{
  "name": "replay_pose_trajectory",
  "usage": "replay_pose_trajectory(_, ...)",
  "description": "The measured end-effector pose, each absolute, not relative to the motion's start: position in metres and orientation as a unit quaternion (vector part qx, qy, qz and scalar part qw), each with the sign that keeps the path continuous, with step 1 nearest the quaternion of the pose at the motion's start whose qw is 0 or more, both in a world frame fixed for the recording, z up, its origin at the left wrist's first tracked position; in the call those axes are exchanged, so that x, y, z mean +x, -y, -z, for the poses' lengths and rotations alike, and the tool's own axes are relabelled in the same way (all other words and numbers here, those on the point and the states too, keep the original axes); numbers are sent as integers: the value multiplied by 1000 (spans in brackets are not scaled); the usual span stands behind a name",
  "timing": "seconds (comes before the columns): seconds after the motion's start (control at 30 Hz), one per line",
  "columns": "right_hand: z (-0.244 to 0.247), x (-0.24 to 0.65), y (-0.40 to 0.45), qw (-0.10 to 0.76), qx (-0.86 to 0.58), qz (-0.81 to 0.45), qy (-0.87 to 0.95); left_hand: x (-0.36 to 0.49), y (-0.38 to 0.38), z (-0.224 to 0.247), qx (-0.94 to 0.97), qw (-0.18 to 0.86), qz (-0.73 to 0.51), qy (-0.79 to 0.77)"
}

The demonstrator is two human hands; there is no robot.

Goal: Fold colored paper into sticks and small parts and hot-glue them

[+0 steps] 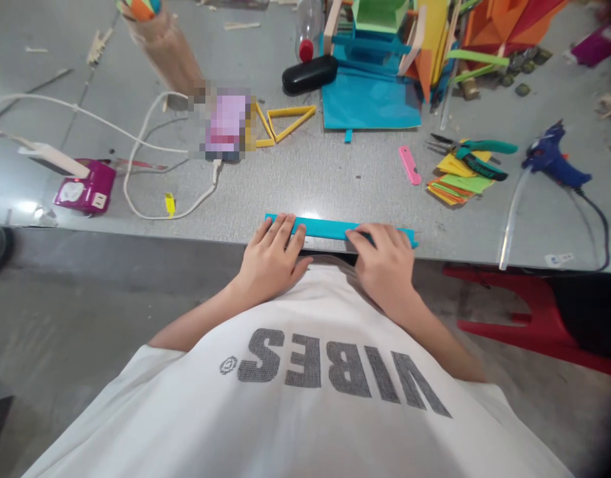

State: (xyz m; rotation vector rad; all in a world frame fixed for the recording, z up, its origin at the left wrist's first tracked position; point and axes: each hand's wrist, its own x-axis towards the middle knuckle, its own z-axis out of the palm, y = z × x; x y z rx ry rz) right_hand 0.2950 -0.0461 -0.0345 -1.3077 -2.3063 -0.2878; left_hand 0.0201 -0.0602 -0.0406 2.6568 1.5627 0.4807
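Note:
A narrow strip of blue paper lies along the table's front edge, close to my body. My left hand rests on its left end, fingers spread over the paper. Near the right end, my right hand has its thumb and index finger pressed together at the strip, and the other fingers lie over it. Beyond the hands are a pink cutter and a stack of coloured paper pieces with green-handled pliers on top.
On the grey table, a blue glue gun lies at the right. A phone with a white cable, yellow triangles and a purple adapter are at the left. A blue paper model stands at the back.

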Motion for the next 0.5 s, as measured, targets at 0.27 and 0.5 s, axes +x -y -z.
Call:
replay_pose_trajectory(0.27, 53, 256, 50, 226, -414, 80, 878, 29, 68, 40, 852, 11, -93, -514)
replay_pose_trajectory(0.5, 62, 285, 52, 173, -436, 10, 883, 26, 68, 45, 858, 17, -94, -505)
